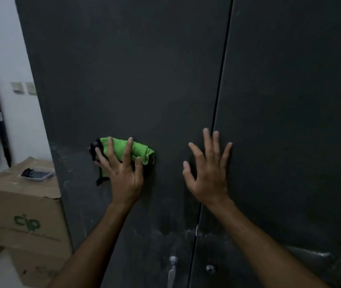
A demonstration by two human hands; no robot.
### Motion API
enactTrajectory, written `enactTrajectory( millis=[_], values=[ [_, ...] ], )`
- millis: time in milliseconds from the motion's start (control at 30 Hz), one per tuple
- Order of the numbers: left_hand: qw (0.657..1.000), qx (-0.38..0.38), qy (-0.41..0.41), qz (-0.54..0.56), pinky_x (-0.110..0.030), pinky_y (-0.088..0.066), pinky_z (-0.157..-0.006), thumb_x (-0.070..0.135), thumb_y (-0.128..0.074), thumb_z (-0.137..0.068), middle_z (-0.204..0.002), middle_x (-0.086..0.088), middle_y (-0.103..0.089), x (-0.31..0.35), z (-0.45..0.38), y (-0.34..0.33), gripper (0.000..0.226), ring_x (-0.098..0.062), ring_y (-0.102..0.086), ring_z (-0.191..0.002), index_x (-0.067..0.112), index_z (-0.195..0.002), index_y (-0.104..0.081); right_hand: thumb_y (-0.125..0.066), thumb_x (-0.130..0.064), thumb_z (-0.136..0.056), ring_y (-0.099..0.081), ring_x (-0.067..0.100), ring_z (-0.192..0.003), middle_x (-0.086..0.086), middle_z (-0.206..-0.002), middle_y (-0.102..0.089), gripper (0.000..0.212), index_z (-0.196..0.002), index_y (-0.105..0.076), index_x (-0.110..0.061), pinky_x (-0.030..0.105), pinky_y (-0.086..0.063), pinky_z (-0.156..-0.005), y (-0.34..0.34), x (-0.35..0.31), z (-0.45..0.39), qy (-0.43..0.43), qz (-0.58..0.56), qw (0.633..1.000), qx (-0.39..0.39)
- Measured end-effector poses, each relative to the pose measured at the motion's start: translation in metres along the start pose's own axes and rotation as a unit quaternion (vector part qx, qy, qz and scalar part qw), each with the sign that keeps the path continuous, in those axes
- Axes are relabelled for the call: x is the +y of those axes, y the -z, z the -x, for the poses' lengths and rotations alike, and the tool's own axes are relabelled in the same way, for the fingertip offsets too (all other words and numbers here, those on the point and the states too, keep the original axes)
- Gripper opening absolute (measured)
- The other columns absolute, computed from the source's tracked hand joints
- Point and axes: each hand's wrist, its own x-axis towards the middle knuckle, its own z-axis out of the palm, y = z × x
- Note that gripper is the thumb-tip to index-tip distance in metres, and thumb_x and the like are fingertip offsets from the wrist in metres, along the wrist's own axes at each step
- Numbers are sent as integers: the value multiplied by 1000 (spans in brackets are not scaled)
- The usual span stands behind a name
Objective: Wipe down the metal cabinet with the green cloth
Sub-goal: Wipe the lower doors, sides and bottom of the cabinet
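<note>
Evidently, left hand (121,173) presses cloth (138,151) flat to cabinet (144,80) for wiping, while right hand (209,173), fingers spread, braces the door.

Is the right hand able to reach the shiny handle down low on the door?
Probably yes. The right hand lies flat on the cabinet, holding nothing, and the handle sits below with only bare door between them.

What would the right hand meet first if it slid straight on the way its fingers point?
Nothing but bare door, as far as shown: the right hand lies flat on the cabinet, fingers pointing up along the door seam.
</note>
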Motion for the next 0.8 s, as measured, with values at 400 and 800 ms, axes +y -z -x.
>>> enactTrajectory(
  millis=[400,800],
  values=[
    [998,9,-14,-56,-65,-22,-121,39,-45,-103,-163,-21,-25,-81,20,21,42,-50,-9,-155,24,-142,-51,-63,-37,-90,-15,38,-157,17,-168,-23,52,-138,-55,-19,67,-6,-122,-22,7,4,63,42,997,19],
    [983,-62,-112,-133,-65,-14,-125,49,-36,-108,-165,-27,-23,-146,44,36,54,-58,-6,-153,14,-146,-53,-59,-40,-92,-14,39,-157,18,-168,-21,62,-149,-47,-21,66,-4,-123,-34,2,5,46,65,996,45]
  ],
)
